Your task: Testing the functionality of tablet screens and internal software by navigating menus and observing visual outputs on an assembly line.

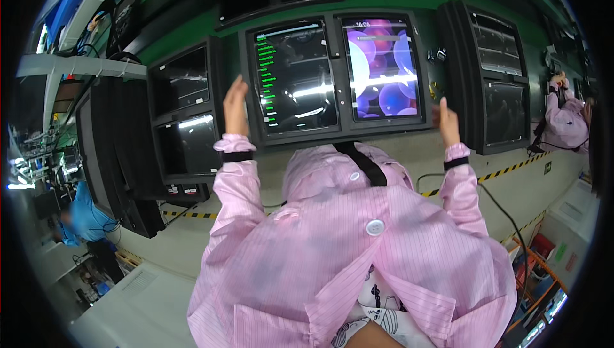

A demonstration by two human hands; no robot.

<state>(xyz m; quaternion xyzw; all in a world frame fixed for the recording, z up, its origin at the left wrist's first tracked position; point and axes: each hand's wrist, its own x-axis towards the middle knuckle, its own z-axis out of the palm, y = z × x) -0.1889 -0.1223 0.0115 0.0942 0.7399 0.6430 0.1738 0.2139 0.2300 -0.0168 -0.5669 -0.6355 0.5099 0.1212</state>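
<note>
Left of you sat a dark twin-screen tray (183,108), then a narrow green strip of table (230,50). Your left hand (235,106), fingers straight, stood at the central frame's (345,118) left edge. Inside: a dark screen (297,76), then a bubble-patterned one (384,70). Your right hand (448,123), unclenched, neared the right edge, contact unclear, just short of stacked trays (457,73).

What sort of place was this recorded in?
Probably an electronics assembly or testing line: several framed screens, two of them lit, a co-worker's pink smock like the wearer's, and black-and-yellow tape suggest it.
</note>
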